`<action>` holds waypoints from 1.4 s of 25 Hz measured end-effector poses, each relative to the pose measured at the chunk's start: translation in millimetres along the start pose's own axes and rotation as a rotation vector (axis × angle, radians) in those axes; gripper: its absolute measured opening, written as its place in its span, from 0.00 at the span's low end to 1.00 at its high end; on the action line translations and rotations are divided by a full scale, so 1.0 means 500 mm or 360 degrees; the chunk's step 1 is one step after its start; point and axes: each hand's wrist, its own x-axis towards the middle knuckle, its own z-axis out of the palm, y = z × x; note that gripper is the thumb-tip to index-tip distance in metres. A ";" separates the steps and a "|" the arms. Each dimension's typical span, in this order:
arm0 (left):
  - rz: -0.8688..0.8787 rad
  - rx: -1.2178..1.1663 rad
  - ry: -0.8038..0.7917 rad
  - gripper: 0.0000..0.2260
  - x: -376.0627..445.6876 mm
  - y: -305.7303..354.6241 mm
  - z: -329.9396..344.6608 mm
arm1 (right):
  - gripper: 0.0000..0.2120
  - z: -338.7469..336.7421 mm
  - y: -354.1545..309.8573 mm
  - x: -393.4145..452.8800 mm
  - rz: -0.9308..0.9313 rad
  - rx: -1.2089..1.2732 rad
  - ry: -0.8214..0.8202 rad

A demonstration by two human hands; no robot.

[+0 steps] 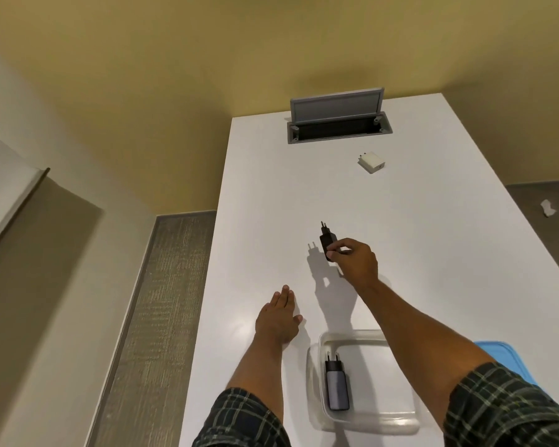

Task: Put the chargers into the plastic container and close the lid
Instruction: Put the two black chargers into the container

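My right hand (355, 261) pinches a small black charger (327, 241) just above the white table (271, 195), its plug pins pointing away from me. My left hand (279, 316) lies flat on the table, palm down, holding nothing. A clear plastic container (368, 417) stands near me, partly under my right forearm. Inside it lies a grey charger (336, 383) with a black plug end. A white charger (371, 162) rests on the table far off to the right. The blue lid (501, 356) lies right of the container, mostly hidden by my arm.
A grey cable hatch (338, 122) with its flap raised sits in the table at the far end. The table's left edge runs beside a wall and a strip of grey floor (162, 301). A small white scrap (547, 208) lies on the floor at right.
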 end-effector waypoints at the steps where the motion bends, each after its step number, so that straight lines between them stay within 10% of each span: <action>1: -0.0019 0.0008 -0.0006 0.30 -0.017 0.002 0.005 | 0.08 -0.011 0.003 -0.014 0.0022 0.0074 -0.0005; 15: 0.0231 0.0060 0.0837 0.27 -0.223 0.104 0.015 | 0.31 -0.128 0.032 -0.174 0.0265 0.0670 -0.0724; 23: 0.0430 0.0256 0.0578 0.58 -0.298 0.140 0.047 | 0.10 -0.194 0.069 -0.239 0.0200 0.0466 -0.0757; 35: 0.0367 0.0370 0.0454 0.66 -0.289 0.163 0.053 | 0.15 -0.211 0.131 -0.297 0.0134 -0.0568 -0.0881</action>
